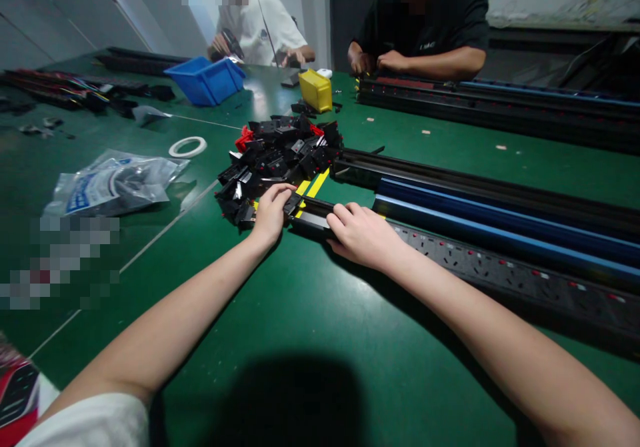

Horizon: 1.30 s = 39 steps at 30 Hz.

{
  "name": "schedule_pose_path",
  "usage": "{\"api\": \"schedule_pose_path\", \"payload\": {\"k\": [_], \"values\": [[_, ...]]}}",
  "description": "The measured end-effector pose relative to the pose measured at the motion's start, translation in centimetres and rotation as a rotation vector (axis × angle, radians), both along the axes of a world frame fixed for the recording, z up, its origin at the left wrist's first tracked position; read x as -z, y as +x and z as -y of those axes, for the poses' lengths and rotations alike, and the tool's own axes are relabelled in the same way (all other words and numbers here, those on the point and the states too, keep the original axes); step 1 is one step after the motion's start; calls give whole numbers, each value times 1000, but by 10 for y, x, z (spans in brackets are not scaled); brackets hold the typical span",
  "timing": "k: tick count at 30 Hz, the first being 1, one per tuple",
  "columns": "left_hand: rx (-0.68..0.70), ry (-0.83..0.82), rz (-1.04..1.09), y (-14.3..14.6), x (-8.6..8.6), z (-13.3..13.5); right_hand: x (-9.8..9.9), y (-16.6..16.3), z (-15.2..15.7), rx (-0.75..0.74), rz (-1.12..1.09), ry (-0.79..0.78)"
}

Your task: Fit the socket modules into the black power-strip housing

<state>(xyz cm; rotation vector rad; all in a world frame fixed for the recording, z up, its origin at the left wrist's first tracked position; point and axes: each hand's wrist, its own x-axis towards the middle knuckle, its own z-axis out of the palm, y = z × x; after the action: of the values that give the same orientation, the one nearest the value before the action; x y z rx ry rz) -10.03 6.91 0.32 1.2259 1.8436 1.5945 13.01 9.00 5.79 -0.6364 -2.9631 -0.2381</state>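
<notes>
A long black power strip [480, 263] with rows of sockets and small red parts runs from the centre to the right edge. My right hand [363, 235] is closed around it near its left end, thumb on the near side. At that end my left hand [271, 215] pinches a small black end piece [293, 202], which touches or sits very close to the strip. Just beyond my left hand is a heap of black plastic parts [280, 153] with a few red ones. Yellow tape strips [316, 185] lie on the table between heap and strip.
Blue-topped profiles [450, 210] and another black profile [400, 167] lie behind the strip. A tape roll [187, 147], a plastic bag [117, 180], a blue bin [205, 81] and a yellow bin [316, 91] stand around. Two people work across the green table [280, 307].
</notes>
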Motion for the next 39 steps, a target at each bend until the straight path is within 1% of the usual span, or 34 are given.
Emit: {"api": "schedule_pose_path", "payload": {"k": [11, 20, 29, 39], "values": [[34, 19, 78, -1, 1, 0, 0, -2, 0, 15, 16, -6], [22, 17, 86, -2, -2, -1, -2, 0, 1, 7, 5, 2], [12, 7, -8, 3, -5, 3, -1, 0, 1, 12, 7, -10], [2, -11, -85, 4, 4, 8, -1, 0, 0, 3, -4, -9]]}}
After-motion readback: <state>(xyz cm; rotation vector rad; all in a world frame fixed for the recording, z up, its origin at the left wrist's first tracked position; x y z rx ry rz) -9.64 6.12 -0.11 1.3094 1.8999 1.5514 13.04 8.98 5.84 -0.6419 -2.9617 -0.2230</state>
